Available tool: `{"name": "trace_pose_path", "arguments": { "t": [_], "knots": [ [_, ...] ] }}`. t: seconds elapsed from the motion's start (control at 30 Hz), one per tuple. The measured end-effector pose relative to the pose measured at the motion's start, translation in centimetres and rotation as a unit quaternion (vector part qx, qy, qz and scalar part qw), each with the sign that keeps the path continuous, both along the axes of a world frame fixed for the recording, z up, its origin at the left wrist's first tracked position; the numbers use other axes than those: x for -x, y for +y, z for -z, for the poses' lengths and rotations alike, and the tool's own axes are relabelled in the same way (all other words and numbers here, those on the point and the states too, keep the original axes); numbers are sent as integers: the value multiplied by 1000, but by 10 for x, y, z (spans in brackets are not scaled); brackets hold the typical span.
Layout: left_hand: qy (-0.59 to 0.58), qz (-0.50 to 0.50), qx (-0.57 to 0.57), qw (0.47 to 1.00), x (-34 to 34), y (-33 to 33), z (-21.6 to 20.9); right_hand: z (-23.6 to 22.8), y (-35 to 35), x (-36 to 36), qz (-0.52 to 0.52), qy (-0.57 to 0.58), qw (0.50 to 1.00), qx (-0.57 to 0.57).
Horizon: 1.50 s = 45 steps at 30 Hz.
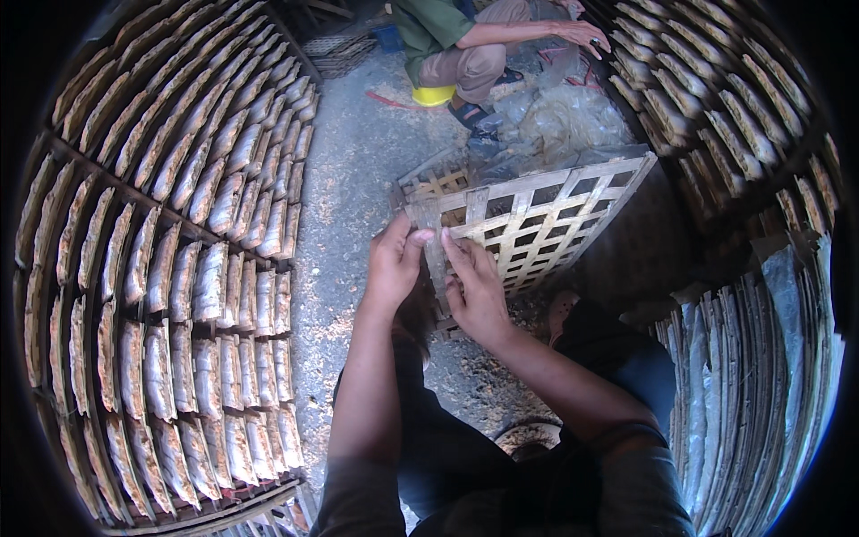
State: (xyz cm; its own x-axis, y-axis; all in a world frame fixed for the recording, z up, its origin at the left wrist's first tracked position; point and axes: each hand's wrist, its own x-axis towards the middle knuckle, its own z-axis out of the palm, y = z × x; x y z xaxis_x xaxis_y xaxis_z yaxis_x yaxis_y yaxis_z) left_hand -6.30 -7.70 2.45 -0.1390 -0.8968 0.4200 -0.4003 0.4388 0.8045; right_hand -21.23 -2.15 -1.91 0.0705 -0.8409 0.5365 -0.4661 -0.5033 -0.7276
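Observation:
A woven bamboo lattice tray (510,211) stands tilted on its edge in front of me, its open weave facing right and towards me. My left hand (392,268) grips the near left end of the tray, thumb bent over the slat. Close beside it, my right hand (476,288) is closed on the same end, its thumb and forefinger pressed along the edge strip. The palm sides of both hands and whatever lies under the fingertips are hidden. Just behind the tray's top edge, part of another bamboo lattice (436,183) shows.
Racks of tightly stacked trays (210,286) rise along the left, with more racks (716,98) at the upper right. Plastic-lined trays (743,385) stand upright at the lower right. Clear plastic sheeting (564,125) is heaped ahead, beside a seated person (447,54). Crumbs litter the concrete floor (344,179).

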Motion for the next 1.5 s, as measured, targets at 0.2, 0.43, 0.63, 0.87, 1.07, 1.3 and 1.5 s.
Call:
{"name": "trace_pose_path", "arguments": {
  "t": [0.2, 0.43, 0.63, 0.87, 1.07, 1.3, 1.5],
  "knots": [
    [4, 9, -4, 1000, -1, 5, 1, 12, 3, -8, 14, -54, 998, 28],
    [11, 14, -12, 1000, -3, 8, -1, 17, 2, -14, 20, -131, 991, 30],
    [18, 25, -4, 1000, -4, 4, 4, 4, -3, -8, 55, -57, 997, -21],
    [6, 18, -11, 1000, -5, 2, 4, 5, -2, -6, 119, 116, 985, 41],
    [1, 19, -44, 999, -1, 0, 4, 9, -4, -1, 125, 117, 984, 54],
    [-12, 13, -38, 999, 4, -2, 3, 2, 2, 1, 156, 77, 985, 0],
    [8, 20, -52, 998, 9, -6, 3, 26, -9, 4, 81, -1, 997, -17]
  ]
}}
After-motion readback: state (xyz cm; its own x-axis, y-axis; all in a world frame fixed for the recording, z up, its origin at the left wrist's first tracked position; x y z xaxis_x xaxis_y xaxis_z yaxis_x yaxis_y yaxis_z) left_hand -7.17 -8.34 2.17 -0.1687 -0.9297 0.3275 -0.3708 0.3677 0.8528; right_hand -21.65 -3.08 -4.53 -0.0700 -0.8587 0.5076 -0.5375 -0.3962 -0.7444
